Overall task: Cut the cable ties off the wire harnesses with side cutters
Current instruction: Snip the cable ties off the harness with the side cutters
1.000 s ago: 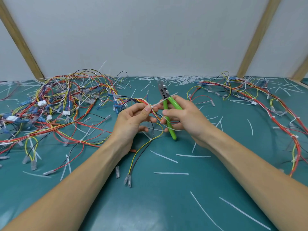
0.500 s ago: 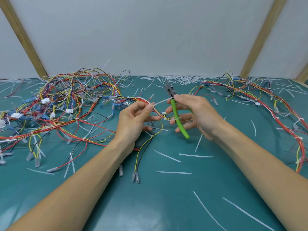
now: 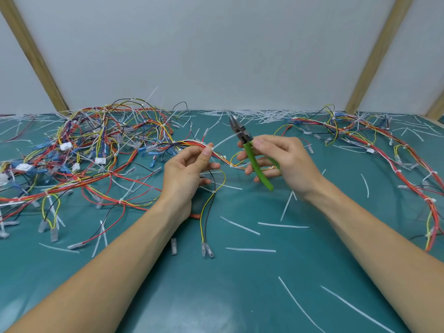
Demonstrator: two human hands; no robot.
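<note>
head | my left hand [image 3: 189, 169] pinches the wire harness [image 3: 192, 145] at its cable tie [image 3: 222, 143] | my right hand [image 3: 281, 162] grips the side cutters [image 3: 249, 150], jaws just beyond the tie's tail | I'd nip the loop beside my fingertips, clear of wires | loose harness pile [image 3: 91, 150] left, cut ties [image 3: 283, 225] below.

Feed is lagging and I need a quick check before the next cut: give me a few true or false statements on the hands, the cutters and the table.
1. The right hand holds green-handled side cutters. True.
2. The left hand is empty. False: it pinches a wire harness at a cable tie.
3. The cutters lie on the table. False: they are held up.
4. Cut tie pieces lie on the green mat. True.
</note>
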